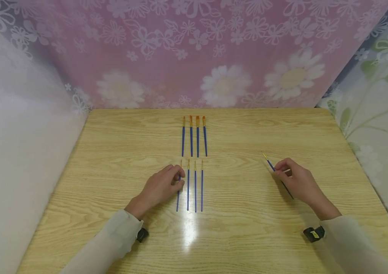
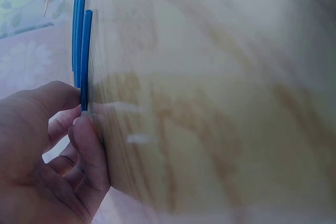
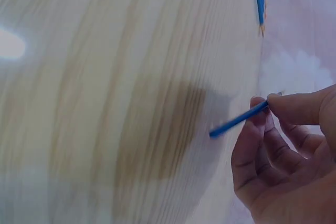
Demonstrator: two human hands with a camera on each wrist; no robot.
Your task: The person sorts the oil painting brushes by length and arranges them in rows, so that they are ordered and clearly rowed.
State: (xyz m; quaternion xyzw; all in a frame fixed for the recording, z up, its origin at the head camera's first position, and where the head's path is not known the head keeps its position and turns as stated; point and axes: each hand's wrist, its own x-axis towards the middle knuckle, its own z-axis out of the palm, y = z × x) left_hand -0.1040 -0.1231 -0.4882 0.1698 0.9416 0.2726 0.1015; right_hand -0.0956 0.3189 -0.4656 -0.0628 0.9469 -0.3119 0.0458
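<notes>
My left hand (image 1: 161, 184) pinches the leftmost thin blue paintbrush (image 1: 178, 201) of the near row between thumb and fingers. That brush lies along the tabletop, and its blue handle (image 2: 86, 51) shows past the fingertips in the left wrist view. Off to the right, my right hand (image 1: 299, 184) holds another thin paintbrush (image 1: 269, 164) in a pinch, its tip slanting up and to the left. In the right wrist view the end of its blue handle (image 3: 231, 124) sticks out over the table. Three more thin paintbrushes (image 1: 195, 190) lie side by side just right of my left hand.
Behind the near row, several wider blue paintbrushes (image 1: 198, 140) with orange bristles lie parallel. All rest on a wood-grain table (image 1: 241, 228). A pink flowered cloth (image 1: 166, 68) hangs at the back edge, with pale cloth on the left and leafy cloth (image 1: 382, 114) on the right.
</notes>
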